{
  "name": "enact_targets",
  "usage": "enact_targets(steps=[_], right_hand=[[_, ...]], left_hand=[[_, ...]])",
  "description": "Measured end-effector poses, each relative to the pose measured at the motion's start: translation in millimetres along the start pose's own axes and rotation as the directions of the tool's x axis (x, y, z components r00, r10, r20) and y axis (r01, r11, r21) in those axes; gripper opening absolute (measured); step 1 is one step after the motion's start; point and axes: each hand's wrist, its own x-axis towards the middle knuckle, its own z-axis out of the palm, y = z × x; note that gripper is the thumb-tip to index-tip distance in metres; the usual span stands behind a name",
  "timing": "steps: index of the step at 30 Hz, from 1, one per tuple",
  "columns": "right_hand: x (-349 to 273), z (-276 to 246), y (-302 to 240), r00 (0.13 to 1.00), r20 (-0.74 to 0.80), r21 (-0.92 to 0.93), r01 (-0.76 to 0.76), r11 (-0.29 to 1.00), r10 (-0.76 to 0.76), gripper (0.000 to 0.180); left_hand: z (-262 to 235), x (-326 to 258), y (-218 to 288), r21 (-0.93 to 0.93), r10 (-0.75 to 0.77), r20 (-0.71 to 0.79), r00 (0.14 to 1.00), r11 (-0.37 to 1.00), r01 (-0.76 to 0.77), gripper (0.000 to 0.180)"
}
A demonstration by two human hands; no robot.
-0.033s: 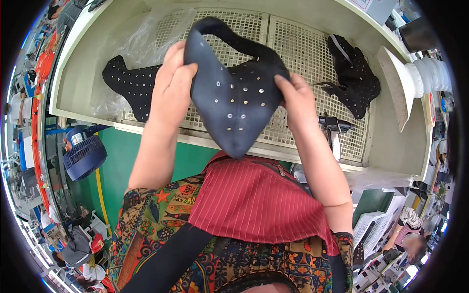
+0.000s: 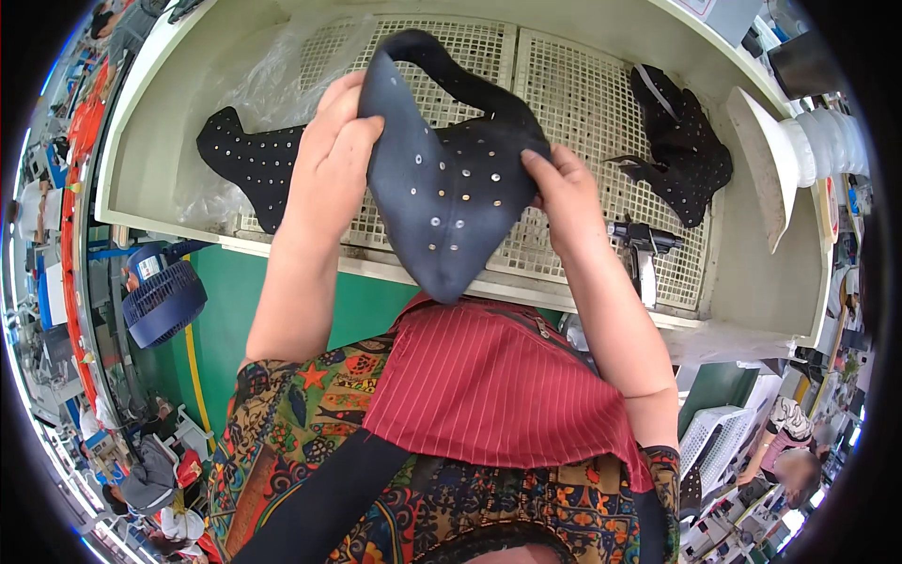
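Between my hands hangs a black, soft sheet piece [image 2: 442, 202] dotted with rows of small metal eyelets. Its lower end tapers to a point and its upper end curves round in a loop. My left hand [image 2: 329, 155] pinches its left edge, thumb in front. At the right edge my right hand [image 2: 568, 193] grips it with thumb and fingers. Below the piece, the point comes down close to my red striped apron [image 2: 507, 385]. To the left lies another black eyelet piece [image 2: 252, 155], partly covered by my left hand and arm.
A cream tray [image 2: 155, 169] with a grid floor [image 2: 573, 103] surrounds the work. Further right are a crumpled black studded piece [image 2: 681, 155], a black-handled tool [image 2: 648, 240] and a white funnel-shaped hood [image 2: 761, 169]. Clear plastic film [image 2: 254, 89] lies at left; a blue fan [image 2: 164, 301] stands outside the tray.
The held piece has shifted slightly left and up, its point tilting left. My right hand has moved a little left with it, showing more of the black-handled tool.
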Motion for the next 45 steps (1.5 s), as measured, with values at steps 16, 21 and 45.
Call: enact_targets(steps=[16, 21, 45], right_hand=[[70, 29, -8, 0.820, 0.140, -0.728, 0.465, 0.504, -0.555, 0.037], [78, 23, 1, 0.760, 0.352, -0.758, 0.574, 0.310, -0.546, 0.019], [71, -63, 20, 0.909, 0.046, -0.847, 0.255, 0.466, -0.415, 0.045]], left_hand=[[27, 16, -2, 0.261, 0.088, 0.298, 0.951, 0.950, -0.170, 0.028], [21, 17, -9, 0.289, 0.092, 0.309, 0.947, 0.939, -0.186, 0.032], [92, 95, -31, 0.246, 0.056, 0.694, 0.718, 0.918, -0.310, 0.039]])
